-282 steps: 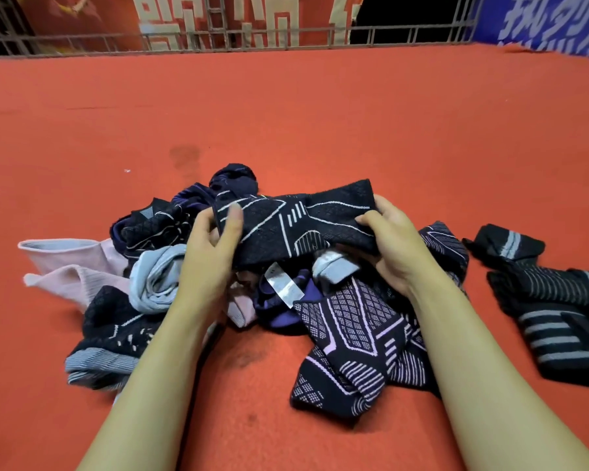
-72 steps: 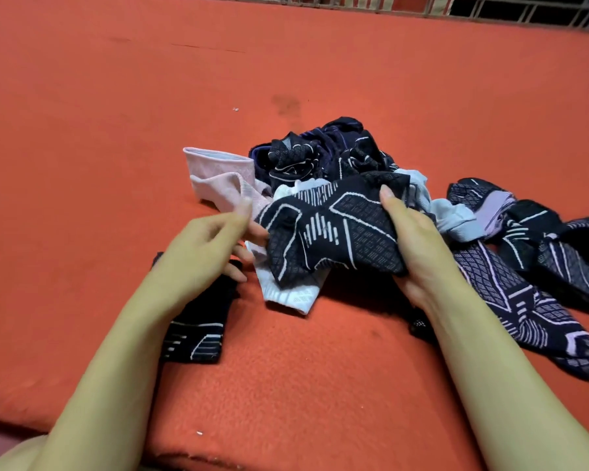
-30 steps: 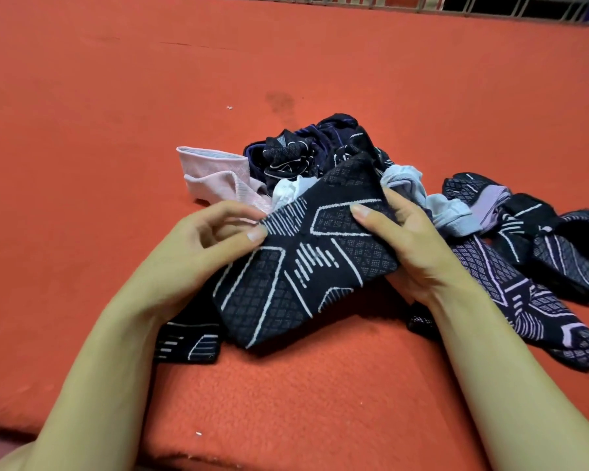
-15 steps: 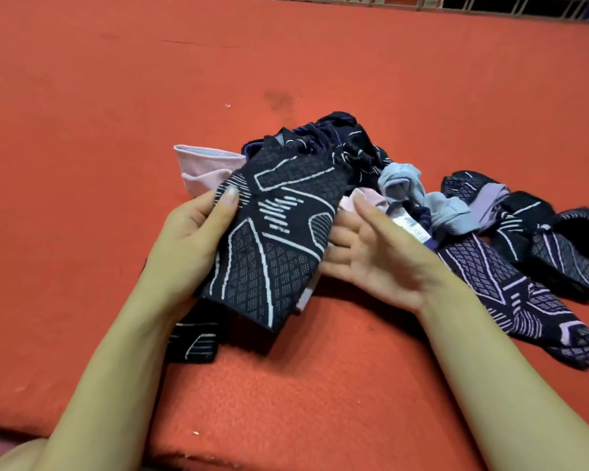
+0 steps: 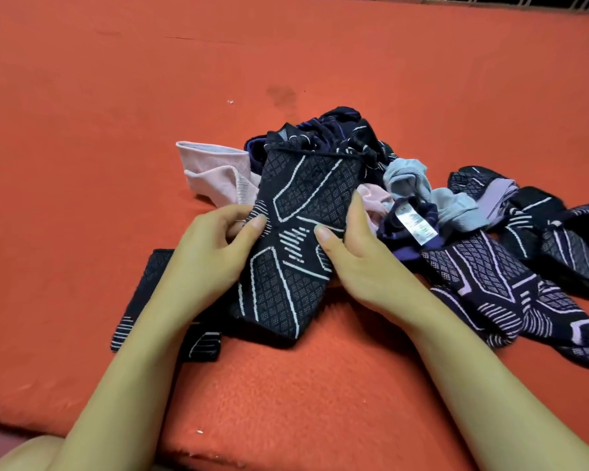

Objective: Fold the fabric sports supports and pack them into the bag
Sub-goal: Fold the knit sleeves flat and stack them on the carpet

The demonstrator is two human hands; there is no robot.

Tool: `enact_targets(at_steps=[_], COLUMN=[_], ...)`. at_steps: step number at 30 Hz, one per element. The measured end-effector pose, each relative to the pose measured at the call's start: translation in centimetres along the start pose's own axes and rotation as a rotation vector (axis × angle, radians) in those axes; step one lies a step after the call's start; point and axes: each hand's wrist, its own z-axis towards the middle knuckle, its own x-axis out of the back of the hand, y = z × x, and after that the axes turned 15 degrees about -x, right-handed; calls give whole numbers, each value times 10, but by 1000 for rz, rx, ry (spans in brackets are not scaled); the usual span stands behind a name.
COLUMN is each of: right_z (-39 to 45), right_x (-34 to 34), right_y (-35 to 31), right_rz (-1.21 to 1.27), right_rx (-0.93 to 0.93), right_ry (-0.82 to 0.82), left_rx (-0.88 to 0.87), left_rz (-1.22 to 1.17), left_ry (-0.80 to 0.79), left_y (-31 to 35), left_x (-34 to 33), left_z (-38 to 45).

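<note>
Both hands on one black knit support (image 5: 296,239) with white line pattern, lengthwise, near end low by the person, far end up against the pile. Left hand (image 5: 208,256) pinches its left edge, thumb on top, fingers curled under. Right hand (image 5: 364,263) grips the right edge, thumb on the patterned face, fingers behind the fabric.

Around it: folded black support (image 5: 150,294) flat on the surface, partly under the left forearm and under the held piece's near end. Pink support (image 5: 211,171) behind the left hand, open cuff facing left. Dark navy bunched supports (image 5: 337,130) heaped at the far end of the held piece. Light blue support (image 5: 419,185) crumpled just right of the heap. White care label (image 5: 415,226) on a purple piece beside the right hand. Black-and-lilac patterned support (image 5: 510,294) stretched out right of the right forearm; more dark patterned pieces (image 5: 558,239) beyond it at the right edge. Pile crowds the right hand's side; left side open.

Surface: orange-red felt-like cloth (image 5: 116,96), dark stain (image 5: 281,95) past the pile, near edge frayed. Metal railing (image 5: 490,0) along the top edge. No bag in view.
</note>
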Motion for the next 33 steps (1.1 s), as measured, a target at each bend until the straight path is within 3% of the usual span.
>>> enact_targets(at_steps=[2, 5, 7, 10, 13, 16, 19, 23, 26, 31, 33], right_z=[3, 1, 0, -1, -5, -8, -6, -5, -2, -4, -4], right_x=[-3, -3, -1, 1, 5, 13, 19, 24, 23, 20, 22], right_y=[-2, -7, -8, -5, -12, -18, -12, -8, -5, -9, -12], right_rz=[67, 327, 395, 446, 444, 349, 230, 2, -298, -229, -158], right_rx=[7, -68, -130, -156, 55, 263, 278, 231, 359, 431, 424], right_ry=[63, 95, 126, 57, 38, 213, 313, 166, 281, 458, 445], left_rx=[60, 133, 114, 53, -68, -144, -178, -183, -217, -422, -441], left_rz=[-145, -600, -697, -543, -290, -246, -268, -189, -91, 131, 102], left_ry=[70, 141, 197, 206, 145, 56, -1, 123, 157, 204, 199], left_y=[-2, 4, 7, 6, 9, 13, 18, 18, 11, 9, 11], left_x=[2, 6, 7, 9, 17, 26, 29, 26, 27, 30, 33], left_z=[1, 2, 2, -1, -2, -4, -6, -3, -3, -2, -1])
